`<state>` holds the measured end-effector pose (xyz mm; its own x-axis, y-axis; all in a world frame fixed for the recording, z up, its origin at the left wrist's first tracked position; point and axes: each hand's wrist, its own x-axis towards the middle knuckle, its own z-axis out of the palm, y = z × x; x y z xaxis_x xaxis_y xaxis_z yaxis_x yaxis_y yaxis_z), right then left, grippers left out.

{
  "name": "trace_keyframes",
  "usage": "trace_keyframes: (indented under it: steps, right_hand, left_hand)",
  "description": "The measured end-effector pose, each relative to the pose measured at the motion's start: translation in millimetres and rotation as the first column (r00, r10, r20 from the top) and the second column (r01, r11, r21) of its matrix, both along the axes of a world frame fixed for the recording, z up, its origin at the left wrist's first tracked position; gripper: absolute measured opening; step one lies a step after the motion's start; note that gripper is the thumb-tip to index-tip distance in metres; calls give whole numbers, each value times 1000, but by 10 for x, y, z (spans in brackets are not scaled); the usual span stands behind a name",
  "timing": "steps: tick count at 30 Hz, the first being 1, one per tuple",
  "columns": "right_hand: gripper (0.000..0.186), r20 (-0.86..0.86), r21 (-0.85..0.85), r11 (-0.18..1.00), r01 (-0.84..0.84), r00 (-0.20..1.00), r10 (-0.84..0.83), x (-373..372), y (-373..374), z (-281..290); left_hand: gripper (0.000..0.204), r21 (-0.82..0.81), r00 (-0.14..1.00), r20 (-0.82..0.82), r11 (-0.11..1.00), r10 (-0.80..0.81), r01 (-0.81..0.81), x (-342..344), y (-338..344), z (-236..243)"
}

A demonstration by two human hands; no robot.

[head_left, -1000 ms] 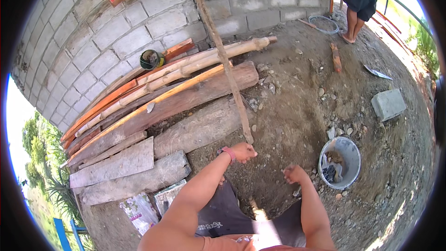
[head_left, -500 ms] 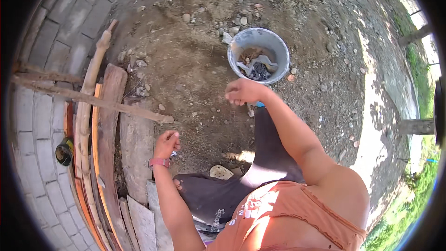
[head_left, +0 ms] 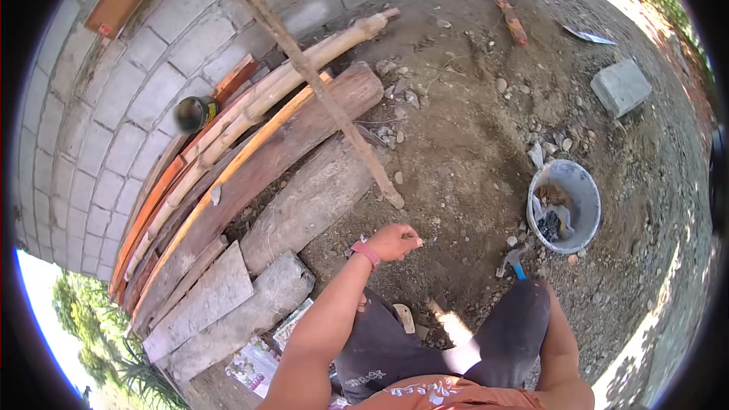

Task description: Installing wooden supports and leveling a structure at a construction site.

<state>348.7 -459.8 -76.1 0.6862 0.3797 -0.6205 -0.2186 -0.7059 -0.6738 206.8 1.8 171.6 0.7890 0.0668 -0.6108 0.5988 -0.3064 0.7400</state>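
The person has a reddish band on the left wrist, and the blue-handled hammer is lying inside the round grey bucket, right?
Not quite: the blue-handled hammer is outside the round grey bucket. The head view shows it on the ground, between the bucket and the person's right knee. The reddish band is indeed on the left wrist.

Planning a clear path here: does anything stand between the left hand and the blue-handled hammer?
Nothing visible does: between the left hand and the hammer lies open dirt with small stones. The right knee meets the hammer's lower end in view, perhaps hiding part.
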Motion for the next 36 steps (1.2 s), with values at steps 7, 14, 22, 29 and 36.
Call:
trace_keyframes:
  steps: [7, 14, 22, 29, 36]
  right_hand:
    - [29, -4, -679, 683, -269, 932, 363, -254, 454, 967]
    - [33, -244, -761, 513, -397, 908, 341, -602, 533, 1905]
    - [30, -226, -661, 562, -497, 847, 482, -991, 1194, 4140]
    - [30, -260, -597, 550, -584, 789, 557, -768, 1646, 5229]
    - [33, -177, -565, 748, -349, 936, 303, -522, 1648, 5460]
  left_hand:
    - [33, 255, 977, 93, 953, -193, 164, -114, -265, -155]
    - [25, 178, 975, 218, 981, 33, -73, -731, -972, -76]
    - [28, -3, 898, 287, 938, 333, -346, -1735, -1234, 1493]
    - [31, 333, 997, -31, 941, 76, -61, -2790, -448, 1396]
    - [30, 419, 807, -554, 771, -201, 480, -3096, 489, 2259]
